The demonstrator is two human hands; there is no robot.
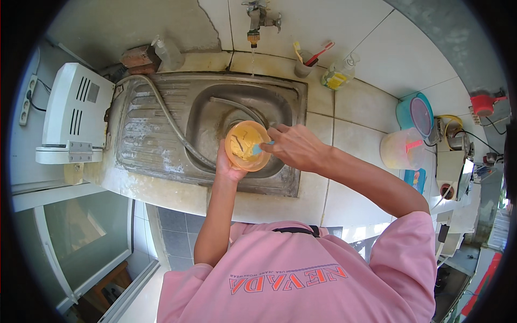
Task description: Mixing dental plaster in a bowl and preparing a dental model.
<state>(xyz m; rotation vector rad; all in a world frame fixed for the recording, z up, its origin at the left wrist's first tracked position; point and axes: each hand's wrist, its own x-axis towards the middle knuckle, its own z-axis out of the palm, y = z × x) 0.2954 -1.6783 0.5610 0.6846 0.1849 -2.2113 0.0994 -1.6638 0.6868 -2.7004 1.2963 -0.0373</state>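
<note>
Nearest, a pink shirt fills the bottom of the frame. Beyond it, near the frame's centre, an orange cup is held above the sink. The left hand comes up from below, fingers clasped round the cup's lower-left side; the right hand reaches in from the right, fingers pinching a pale blue tool, its exact kind unclear. The work looks partway along: the tool is inside the cup, yet yellow matter coats much of the inner wall, so a good deal seems left. The cup's mouth faces up towards the viewer, its axis steep; the tool's visible length slants down-left. Farther up lie the steel sink, a grey hose and, at top centre, a dripping tap
</note>
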